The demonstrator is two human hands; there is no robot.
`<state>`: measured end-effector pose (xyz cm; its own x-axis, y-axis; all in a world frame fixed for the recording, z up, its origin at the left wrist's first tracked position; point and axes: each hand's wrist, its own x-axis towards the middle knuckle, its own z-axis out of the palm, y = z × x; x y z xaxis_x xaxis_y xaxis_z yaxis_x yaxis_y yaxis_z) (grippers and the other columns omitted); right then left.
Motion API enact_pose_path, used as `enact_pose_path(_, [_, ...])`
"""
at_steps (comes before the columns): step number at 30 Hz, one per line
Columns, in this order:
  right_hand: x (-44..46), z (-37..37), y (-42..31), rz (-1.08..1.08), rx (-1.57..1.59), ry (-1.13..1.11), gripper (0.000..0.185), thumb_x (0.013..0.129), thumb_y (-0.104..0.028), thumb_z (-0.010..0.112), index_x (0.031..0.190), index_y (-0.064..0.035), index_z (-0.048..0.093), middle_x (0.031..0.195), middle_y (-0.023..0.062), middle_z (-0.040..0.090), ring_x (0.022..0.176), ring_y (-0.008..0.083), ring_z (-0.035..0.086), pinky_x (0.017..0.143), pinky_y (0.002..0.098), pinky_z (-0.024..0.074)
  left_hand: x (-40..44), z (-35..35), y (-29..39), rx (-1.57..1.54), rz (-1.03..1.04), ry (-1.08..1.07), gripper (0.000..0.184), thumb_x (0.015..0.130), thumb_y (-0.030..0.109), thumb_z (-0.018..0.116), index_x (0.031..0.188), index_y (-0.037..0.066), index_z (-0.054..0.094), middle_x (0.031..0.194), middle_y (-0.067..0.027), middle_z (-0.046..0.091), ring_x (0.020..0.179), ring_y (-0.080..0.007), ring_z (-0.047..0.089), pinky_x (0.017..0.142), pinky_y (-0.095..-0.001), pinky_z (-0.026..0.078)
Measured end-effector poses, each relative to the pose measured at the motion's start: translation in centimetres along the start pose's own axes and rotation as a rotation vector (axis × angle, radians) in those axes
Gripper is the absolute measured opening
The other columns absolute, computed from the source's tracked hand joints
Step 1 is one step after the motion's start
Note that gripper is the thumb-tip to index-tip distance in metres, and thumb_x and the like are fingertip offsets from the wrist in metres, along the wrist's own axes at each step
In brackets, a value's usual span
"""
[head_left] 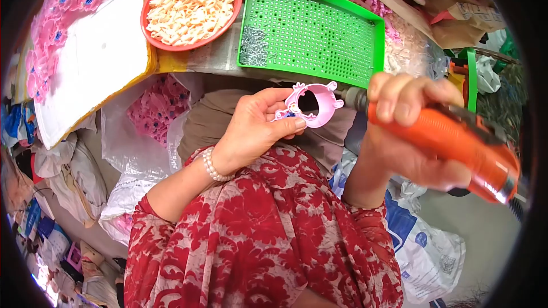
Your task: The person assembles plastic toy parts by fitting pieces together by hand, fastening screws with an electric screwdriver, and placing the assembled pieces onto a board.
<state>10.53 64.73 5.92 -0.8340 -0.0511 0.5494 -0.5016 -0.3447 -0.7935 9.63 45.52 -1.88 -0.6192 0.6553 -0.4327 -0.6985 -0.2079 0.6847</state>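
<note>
My left hand [246, 128], with a beaded bracelet at the wrist, pinches a pink ring-shaped plastic part [326, 106] between thumb and fingers. The part has small knobs on its rim and a dark blue bit near my thumb. My right hand [406, 100] is wrapped round an orange electric screwdriver [448, 140], slightly blurred. The tool lies slantwise, its dark nose [357, 98] pointing left, close to the knobs of the pink part. Whether its tip touches the part I cannot tell.
A green perforated tray [319, 31] in front of me holds a heap of small screws [254, 45]. Left of it stands a red bowl [235, 8] of cream-coloured pieces. Pink parts [88, 0] lie on a white board [85, 74]. Another bag of pink parts [160, 108] sits below.
</note>
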Motion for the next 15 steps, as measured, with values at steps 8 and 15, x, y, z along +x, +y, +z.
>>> enact_pose_path(8, [-2.0, 2.8, 1.6, 0.010, 0.056, 0.050, 0.080, 0.074, -0.069, 0.056, 0.115, -0.0020, 0.045, 0.081, 0.0062, 0.054, 0.069, 0.0195, 0.053, 0.070, 0.0371, 0.0419, -0.1, 0.3, 0.1, -0.019, 0.047, -0.011, 0.041, 0.081, 0.000, 0.065, 0.120, -0.002, 0.051, 0.095, -0.0049, 0.063, 0.079, -0.0088, 0.060, 0.070, -0.0212, 0.051])
enact_pose_path(15, [-2.2, 3.0, 2.0, 0.012, 0.084, 0.031, 0.079, 0.075, -0.067, 0.056, 0.118, -0.0018, 0.043, 0.083, 0.0069, 0.055, 0.070, 0.0202, 0.053, 0.071, 0.0374, 0.0415, -0.3, 0.7, 0.5, -0.053, 0.044, 0.004, 0.038, 0.079, -0.006, 0.064, 0.116, -0.004, 0.053, 0.100, -0.0077, 0.063, 0.087, -0.0099, 0.060, 0.075, -0.0215, 0.051])
